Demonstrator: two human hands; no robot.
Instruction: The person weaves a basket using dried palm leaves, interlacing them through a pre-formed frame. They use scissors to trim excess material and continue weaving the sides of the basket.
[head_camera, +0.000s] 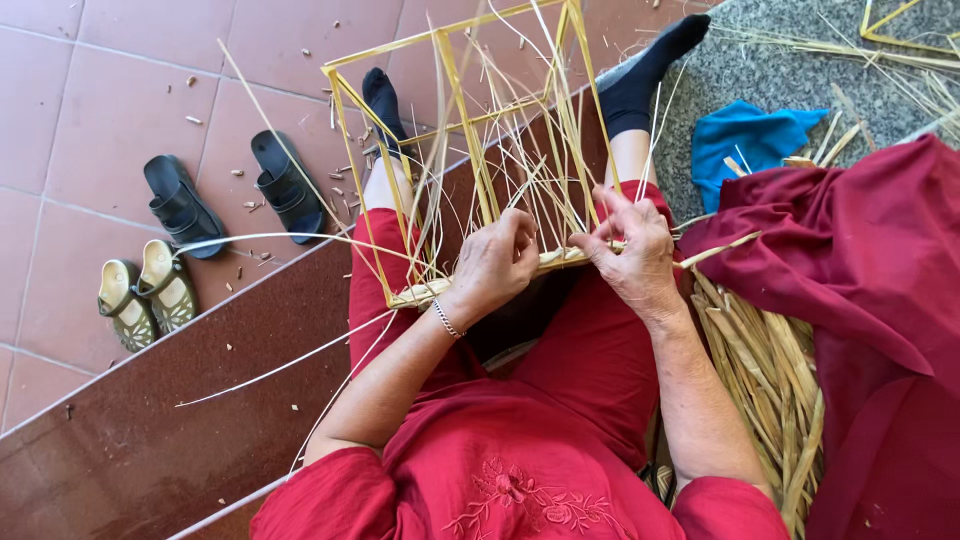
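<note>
Hidden and cut-off parts

The yellow cane frame (470, 130) runs past the top edge; the left hand (495, 265) and right hand (635, 250) cover the woven straw edge between them; the bundle of flat dried reeds (765, 380) is partly under the dark red cloth (860, 300), itself cut off at right.

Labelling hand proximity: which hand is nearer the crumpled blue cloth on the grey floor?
Right. The right hand grips the straw weave below-left of the blue cloth; the left hand sits farther left on the yellow frame.
</note>
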